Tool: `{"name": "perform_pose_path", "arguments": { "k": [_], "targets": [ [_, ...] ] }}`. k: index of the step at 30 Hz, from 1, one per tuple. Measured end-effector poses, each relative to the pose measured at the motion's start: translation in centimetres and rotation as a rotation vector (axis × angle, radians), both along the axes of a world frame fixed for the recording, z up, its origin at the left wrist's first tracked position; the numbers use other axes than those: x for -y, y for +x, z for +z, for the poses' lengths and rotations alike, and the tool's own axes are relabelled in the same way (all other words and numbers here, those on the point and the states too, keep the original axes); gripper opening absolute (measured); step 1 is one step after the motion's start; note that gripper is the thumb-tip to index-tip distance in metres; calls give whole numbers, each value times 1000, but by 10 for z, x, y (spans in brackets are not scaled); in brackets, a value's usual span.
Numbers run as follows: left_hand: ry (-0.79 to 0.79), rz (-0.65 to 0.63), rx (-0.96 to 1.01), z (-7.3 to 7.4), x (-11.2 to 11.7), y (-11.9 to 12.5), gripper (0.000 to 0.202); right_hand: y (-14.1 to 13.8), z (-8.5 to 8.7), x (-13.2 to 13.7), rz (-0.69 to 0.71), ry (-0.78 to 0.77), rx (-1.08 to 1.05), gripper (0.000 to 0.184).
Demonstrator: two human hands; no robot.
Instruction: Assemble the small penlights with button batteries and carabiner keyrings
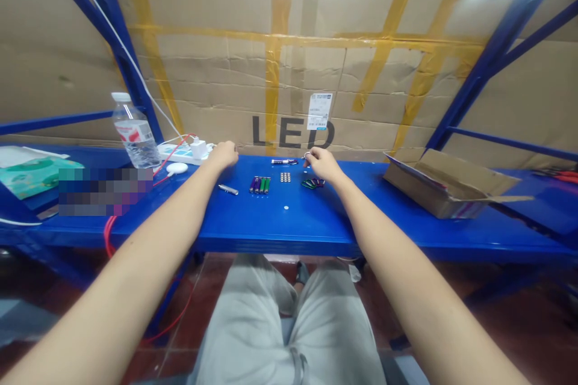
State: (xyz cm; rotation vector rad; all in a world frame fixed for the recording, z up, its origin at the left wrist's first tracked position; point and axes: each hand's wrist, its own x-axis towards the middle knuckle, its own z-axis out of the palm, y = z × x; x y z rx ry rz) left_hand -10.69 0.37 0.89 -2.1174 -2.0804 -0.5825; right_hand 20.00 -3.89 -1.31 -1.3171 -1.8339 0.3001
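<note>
My left hand (224, 154) rests closed at the back of the blue table (280, 231), beside a white power strip; its fingertips are hidden. My right hand (320, 163) pinches a small metal piece (305, 156), too small to name. Left of it lies a dark, shiny penlight-like tube (284, 162). Several purple and green tubes (259, 185) lie side by side in the middle. Next to them, small round button cells (285, 177) form a block. A fanned group of green and purple pieces (312, 183) lies just below my right hand. A silver tube (228, 189) lies below my left hand.
A small white disc (286, 208) lies near the front. At right stands an open cardboard box (445, 183). At left are a water bottle (134, 135), the power strip (180, 153) with red cables, a white round charger (176, 168) and a green packet (38, 174). Taped cardboard (226, 72) backs the table.
</note>
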Motion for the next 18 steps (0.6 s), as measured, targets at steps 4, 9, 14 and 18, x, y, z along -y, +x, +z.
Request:
{"name": "perform_pose_path", "arguments": {
  "k": [4,9,14,18],
  "targets": [
    [-193,-137,97,12,12,-11,23,0,1,1,0,-10,1,25],
    [-529,-557,172,31,53,-35,36,-2,3,2,14,-20,16,24],
    [-603,-621,103,17,67,-49,36,-4,4,3,4,-7,51,23],
    [-579,-520,109,5,56,-44,32,-3,5,4,6,1,78,24]
  ]
}}
